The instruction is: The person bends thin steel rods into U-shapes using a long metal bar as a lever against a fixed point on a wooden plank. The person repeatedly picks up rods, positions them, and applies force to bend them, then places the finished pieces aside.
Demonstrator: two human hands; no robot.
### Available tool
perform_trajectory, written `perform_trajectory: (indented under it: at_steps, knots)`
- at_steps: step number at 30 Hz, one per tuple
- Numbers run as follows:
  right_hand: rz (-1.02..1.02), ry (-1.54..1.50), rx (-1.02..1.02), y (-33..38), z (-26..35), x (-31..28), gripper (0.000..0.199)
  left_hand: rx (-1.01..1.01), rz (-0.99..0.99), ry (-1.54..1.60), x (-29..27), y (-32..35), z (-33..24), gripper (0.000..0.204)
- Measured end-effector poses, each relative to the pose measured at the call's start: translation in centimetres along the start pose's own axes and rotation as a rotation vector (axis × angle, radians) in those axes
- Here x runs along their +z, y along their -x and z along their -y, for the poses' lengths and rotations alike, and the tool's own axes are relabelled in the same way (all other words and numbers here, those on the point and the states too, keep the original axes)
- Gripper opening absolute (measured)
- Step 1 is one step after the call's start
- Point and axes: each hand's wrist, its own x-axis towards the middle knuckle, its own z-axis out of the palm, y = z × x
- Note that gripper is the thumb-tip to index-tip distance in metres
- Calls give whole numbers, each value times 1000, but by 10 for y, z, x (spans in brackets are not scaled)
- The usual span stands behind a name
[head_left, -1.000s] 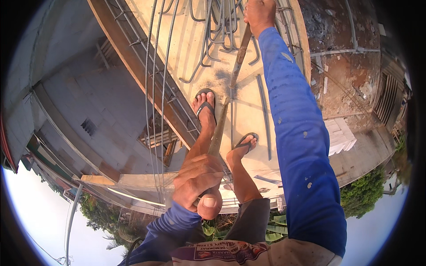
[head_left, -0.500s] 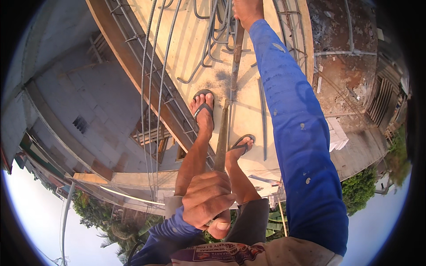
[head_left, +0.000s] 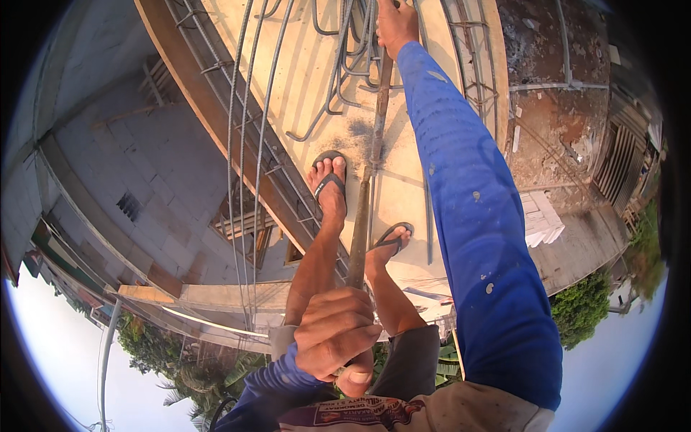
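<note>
A long rusty metal pipe (head_left: pixel 375 144) runs from close to my body out toward the top of the view. My left hand (head_left: pixel 336 338) wraps round its near end, the thumb pointing toward me. Farther out, my right hand (head_left: pixel 397 30) closes round the pipe's far part with that arm stretched; the top edge cuts off some of its fingers. Several bent steel bars (head_left: pixel 338 72) with hooked ends lie around and beyond the far part of the pipe. Dark dust (head_left: pixel 360 128) is scattered on the board beside it.
My sandalled feet (head_left: pixel 331 178) stand on a pale plywood deck (head_left: pixel 302 86). Tied rebar cages line both sides, the left one beside a wooden edge board (head_left: pixel 209 108). Long bars (head_left: pixel 263 122) slant past that edge. Beyond it, a grey block-floored area (head_left: pixel 165 201) lies lower.
My right hand and forearm have shifted slightly left and nearer to me, with the pipe's far part moving slightly left. The left hand keeps its grip almost in place.
</note>
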Motion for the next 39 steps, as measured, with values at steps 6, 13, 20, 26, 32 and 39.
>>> perform_trajectory:
  at_steps: [6, 13, 20, 26, 32, 39]
  knots:
    - [-25, 60, -174, -14, -21, -12, 40, 65, -97, 3, 12, 3, 6, 43]
    - [63, -53, 28, 13, 6, 10, 43, 97, -240, -64, 12, 2, 7, 38]
    - [52, -55, -109, 34, 10, 17, 44, 184, -176, -107, 13, 7, 4, 37]
    - [85, -64, -284, 127, 35, -27, 50, 176, -154, -104, 27, 20, 11, 34]
    - [227, -199, -294, 253, 36, -62, 49, 157, -134, -68, 28, 29, -1, 33]
    - [131, -181, -842, 350, -26, -120, 27, 80, -61, -29, 46, 36, -2, 38]
